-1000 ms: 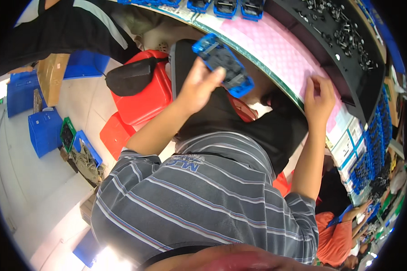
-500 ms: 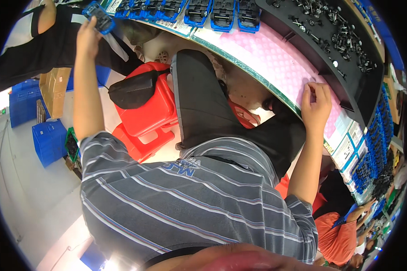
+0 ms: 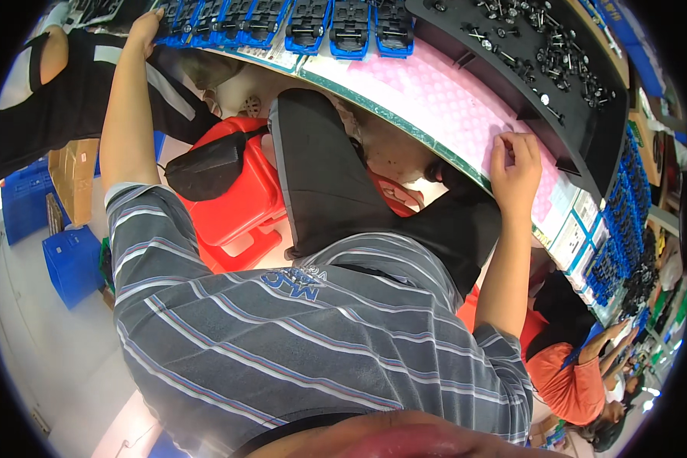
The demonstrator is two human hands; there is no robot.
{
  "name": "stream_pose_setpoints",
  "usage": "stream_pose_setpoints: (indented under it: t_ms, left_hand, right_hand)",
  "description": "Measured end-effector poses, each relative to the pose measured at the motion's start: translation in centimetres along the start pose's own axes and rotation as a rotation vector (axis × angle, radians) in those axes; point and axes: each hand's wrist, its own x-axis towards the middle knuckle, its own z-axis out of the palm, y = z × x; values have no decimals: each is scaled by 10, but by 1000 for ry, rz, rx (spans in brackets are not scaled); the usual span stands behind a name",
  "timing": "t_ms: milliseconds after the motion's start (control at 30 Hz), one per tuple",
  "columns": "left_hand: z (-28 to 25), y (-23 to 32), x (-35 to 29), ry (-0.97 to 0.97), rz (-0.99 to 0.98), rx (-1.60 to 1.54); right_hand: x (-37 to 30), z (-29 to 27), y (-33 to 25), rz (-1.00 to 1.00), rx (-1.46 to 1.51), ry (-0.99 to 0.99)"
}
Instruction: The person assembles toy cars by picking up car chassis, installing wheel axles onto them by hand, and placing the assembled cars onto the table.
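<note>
At the far left end of a row of blue-and-black toy car chassis point(image 3: 308, 29), my left hand point(image 3: 142, 35) has its fingers closed on the edge of the end chassis point(image 3: 172, 24). That chassis is now down on the table beside the others, wheel axles facing up. My right hand point(image 3: 517, 174) rests on pink bubble wrap point(image 3: 443, 90), palm down, fingers loosely curled and apart from the thumb. Nothing shows between them. Close beyond it stands a black tray point(image 3: 504, 84) holding many loose wheel-and-axle pieces point(image 3: 565, 57).
A red stool point(image 3: 240, 200) with a black pouch point(image 3: 206, 168) stands left of my legs. Blue bins point(image 3: 72, 263) and a cardboard box point(image 3: 75, 179) are on the floor. Another person in black is at the upper left; one in orange point(image 3: 565, 382) works at the lower right.
My left hand has moved up and left, bringing the chassis from the air to the end of the row. My right hand stays on the bubble wrap. The whole view has shifted slightly.
</note>
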Motion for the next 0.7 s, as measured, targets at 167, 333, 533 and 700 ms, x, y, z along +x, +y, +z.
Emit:
stream_pose_setpoints:
  t_ms: [167, 333, 533, 700]
  left_hand:
    - [-21, -29, 39, 118, 253, 244]
    - [-114, -30, 31, 282, 652, 728]
    - [-7, -60, -112, 400, 781, 590]
    - [37, -114, -212, 190, 368, 214]
  right_hand:
    - [-6, -2, 8, 9, 43, 26]
    - [-20, -16, 14, 39, 358, 115]
    - [-92, -91, 79, 256, 49, 435]
    - [-156, -171, 164, 652, -555, 615]
